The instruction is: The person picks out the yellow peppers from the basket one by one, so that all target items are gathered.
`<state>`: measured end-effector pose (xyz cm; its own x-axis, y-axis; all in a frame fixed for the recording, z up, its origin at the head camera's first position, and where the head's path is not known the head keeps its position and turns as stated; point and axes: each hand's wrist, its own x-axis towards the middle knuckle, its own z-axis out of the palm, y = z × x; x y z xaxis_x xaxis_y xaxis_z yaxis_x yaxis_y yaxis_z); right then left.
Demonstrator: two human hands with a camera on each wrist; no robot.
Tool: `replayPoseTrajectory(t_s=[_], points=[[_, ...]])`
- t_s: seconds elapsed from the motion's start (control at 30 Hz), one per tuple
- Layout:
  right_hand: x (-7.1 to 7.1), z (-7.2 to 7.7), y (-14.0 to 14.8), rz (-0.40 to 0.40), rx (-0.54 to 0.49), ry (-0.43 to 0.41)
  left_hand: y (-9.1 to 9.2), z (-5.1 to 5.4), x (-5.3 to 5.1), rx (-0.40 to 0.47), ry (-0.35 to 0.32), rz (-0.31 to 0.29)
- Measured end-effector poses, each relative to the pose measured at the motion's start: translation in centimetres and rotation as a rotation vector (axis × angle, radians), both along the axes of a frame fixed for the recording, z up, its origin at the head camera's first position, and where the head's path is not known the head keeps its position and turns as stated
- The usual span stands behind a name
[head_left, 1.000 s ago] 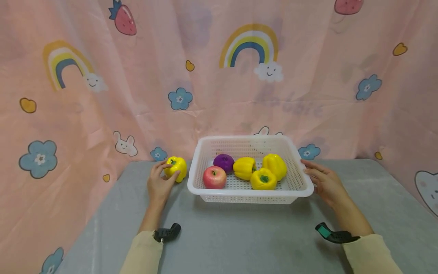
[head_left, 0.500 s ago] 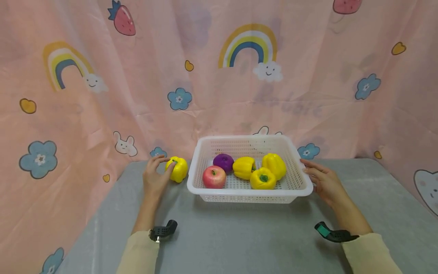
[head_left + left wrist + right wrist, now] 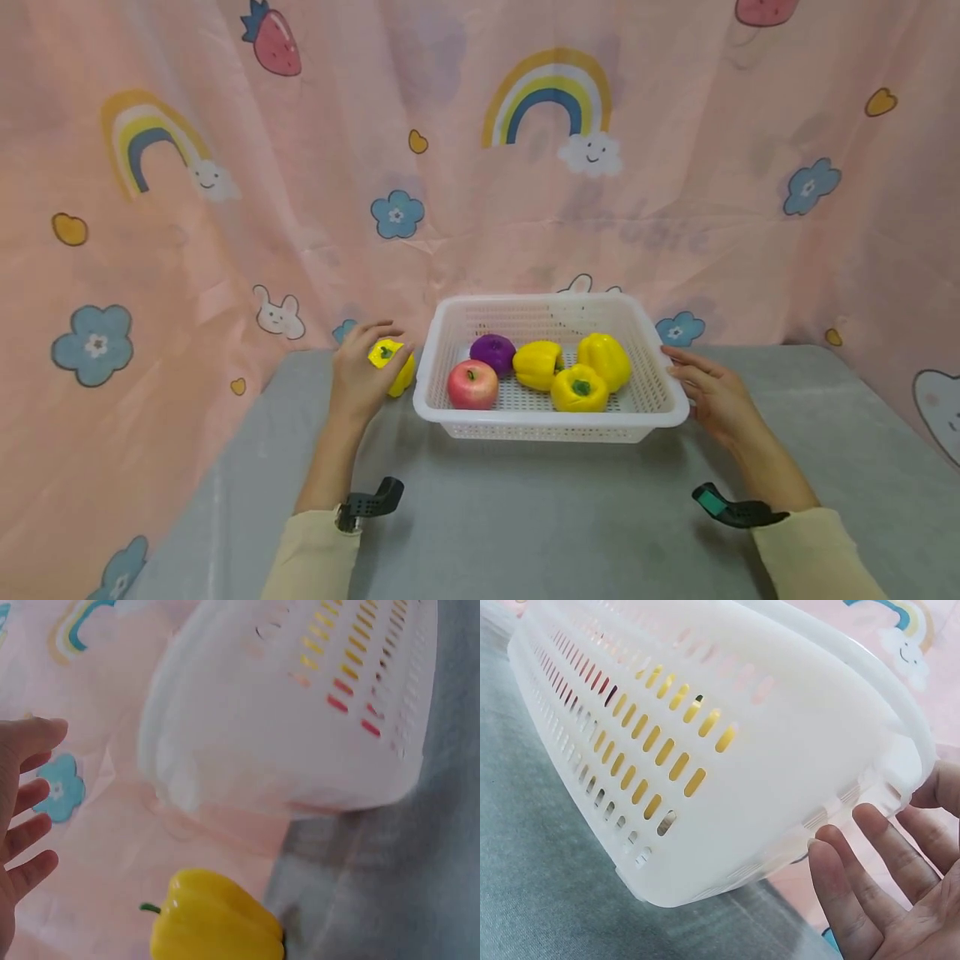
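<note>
My left hand (image 3: 360, 375) hovers beside a yellow bell pepper (image 3: 403, 379) on the table, left of a white slotted plastic basket (image 3: 547, 420). In the left wrist view its fingers are spread, apart from the pepper (image 3: 217, 922), whose green stem points sideways. At the basket's right end, my right hand (image 3: 714, 402) touches the rim and side wall with extended fingertips, as the right wrist view shows against the basket wall (image 3: 780, 772). Inside the basket lie a red apple (image 3: 472, 386), a purple round vegetable or fruit (image 3: 492, 354) and three yellow bell peppers (image 3: 581, 389).
A grey cloth covers the table (image 3: 525, 517). Behind it hangs a pink curtain (image 3: 315, 167) printed with rainbows and flowers, close to the basket's far side. Black camera mounts (image 3: 375, 500) sit on both wrists.
My left fingers have come off the yellow bell pepper; that hand drew back left, then rose and swung right again. The pepper shifted slightly right. My right hand stays at the basket.
</note>
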<state>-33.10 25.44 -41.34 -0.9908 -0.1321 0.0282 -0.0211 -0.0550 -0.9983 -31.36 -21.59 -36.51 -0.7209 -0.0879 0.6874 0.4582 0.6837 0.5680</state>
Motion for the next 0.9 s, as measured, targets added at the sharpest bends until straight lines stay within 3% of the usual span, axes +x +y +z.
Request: replayPoseTrajectory(t_s=[0.13, 0.33, 0.47, 0.7, 0.9], points=[[-0.1, -0.1, -0.3, 0.016, -0.019, 0.018, 0.8, 0.9, 0.9, 0.000, -0.013, -0.021], [-0.1, -0.1, -0.4, 0.021, 0.053, 0.030, 2.5, 1.3, 2.2, 0.014, -0.050, -0.068], [-0.1, 0.1, -0.2, 0.039, 0.027, 0.035, 4.0, 1.7, 2.0, 0.000, -0.058, -0.100], [0.0, -0.2, 0.3, 0.020, -0.009, 0.018, 7.1, 3.3, 1.4, -0.028, -0.159, -0.177], [-0.1, -0.3, 0.1, 0.021, -0.026, 0.015, 9.6, 4.4, 0.9, -0.034, -0.204, -0.177]])
